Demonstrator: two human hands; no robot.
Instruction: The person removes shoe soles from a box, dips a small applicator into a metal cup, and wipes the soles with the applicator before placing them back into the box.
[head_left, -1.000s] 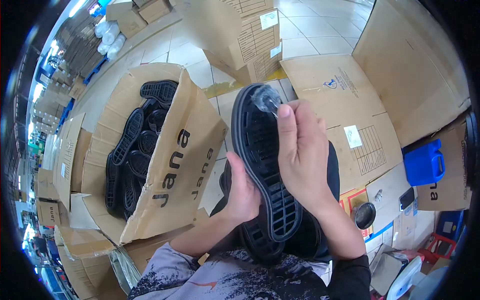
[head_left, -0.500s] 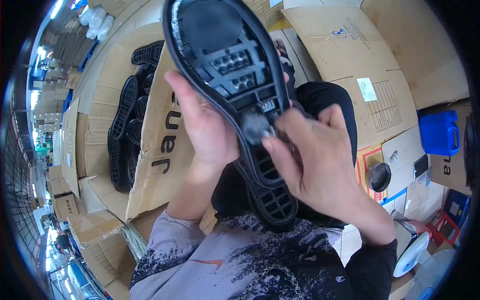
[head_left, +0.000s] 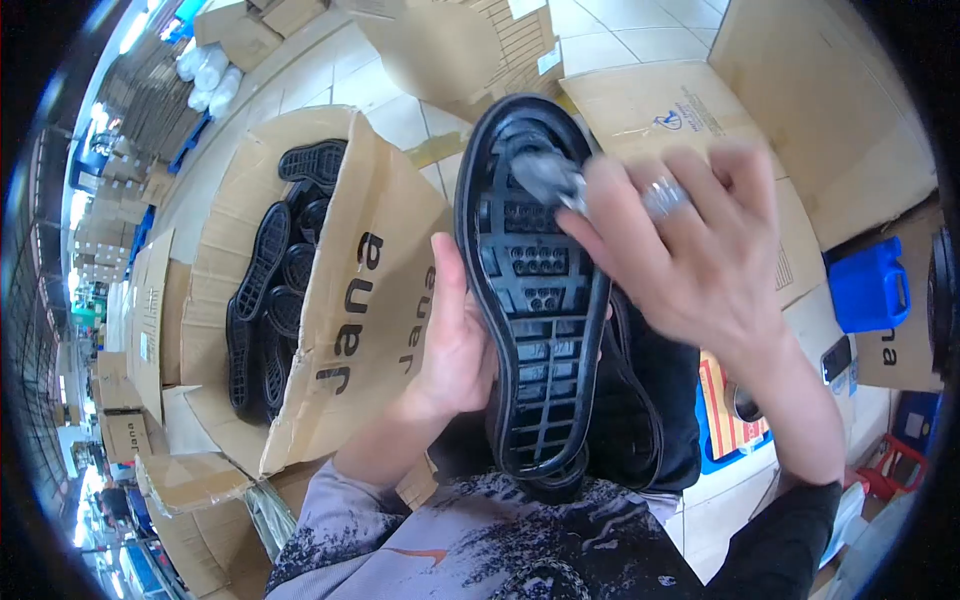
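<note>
"The black rubber shoe sole [head_left: 540, 300] has come down from the top edge to the centre of the frame, and the small tool with a cloudy, translucent head [head_left: 543, 178] has gone from its middle to its upper end."

"Who's holding them?"

"The left hand [head_left: 460, 355] grips the sole by its left edge; the right hand [head_left: 695, 250] pinches the tool."

"How does the sole look?"

"Open grid at the bottom, studded blocks midway, glossy in patches."

"Any writing?"

"'Jana', twice, on the brown cardboard box [head_left: 340, 300] at left. Upper right, the print beside the blue logo [head_left: 668, 120] is too small to read."

"Anything hidden?"

"The right forearm [head_left: 795, 400] partly covers a dark round dish [head_left: 742, 403], lower right. The tool's head is blurred."
</note>
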